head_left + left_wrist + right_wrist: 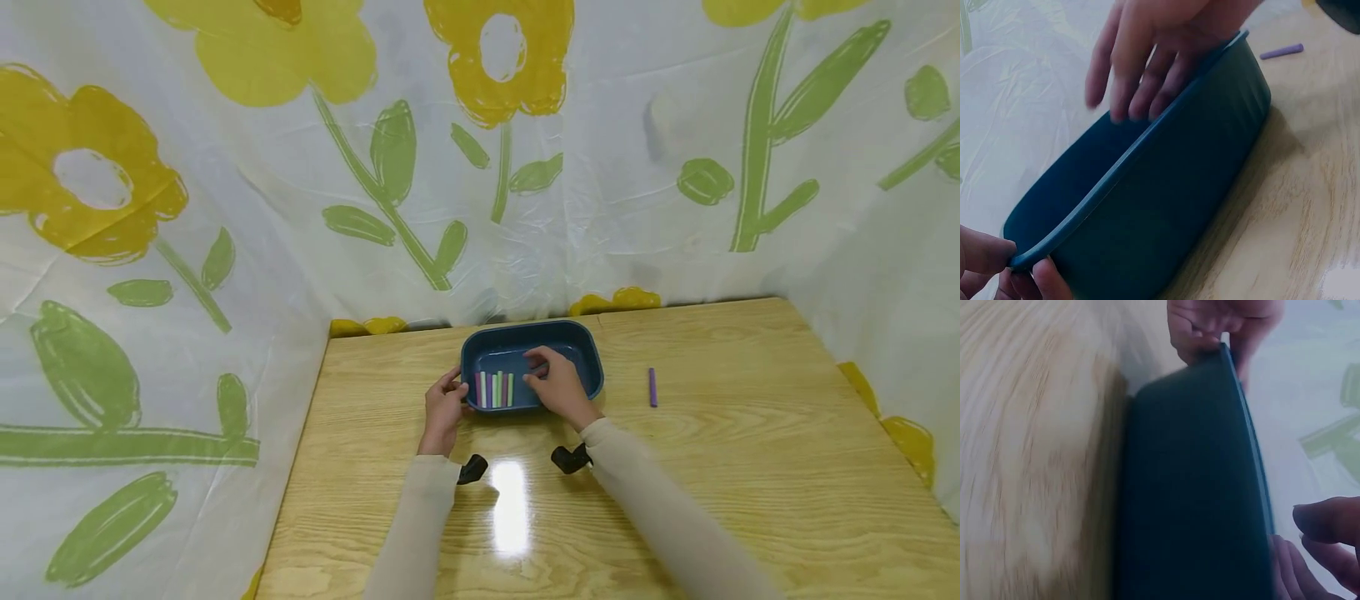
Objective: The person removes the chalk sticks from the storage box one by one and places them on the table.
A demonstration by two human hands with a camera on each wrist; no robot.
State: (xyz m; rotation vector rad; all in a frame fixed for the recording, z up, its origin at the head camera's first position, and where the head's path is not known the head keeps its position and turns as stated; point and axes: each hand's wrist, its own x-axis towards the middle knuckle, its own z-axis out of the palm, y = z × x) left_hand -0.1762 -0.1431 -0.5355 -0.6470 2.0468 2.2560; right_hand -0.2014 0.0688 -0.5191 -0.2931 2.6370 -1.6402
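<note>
A dark blue rectangular tub (510, 340) stands on the table, with several pastel chalk sticks (494, 390) lined up side by side at its left end. My left hand (442, 408) pinches the tub's rim at the left front corner, thumb over the edge and fingers under it. Over the right half of the tub hovers my right hand (558, 385), thumb and forefinger apart. Seen from the left wrist, the fingers of that right hand (1154, 56) hang loosely past the rim, and nothing shows between them. One purple chalk stick (652, 387) lies to the right, outside the tub.
The wooden table (712, 467) reaches back to a white hanging cloth (615, 208) printed with yellow flowers and green leaves. Close behind the tub is that cloth. Black wrist devices (572, 458) sit at both cuffs. Bright glare marks the table between the forearms.
</note>
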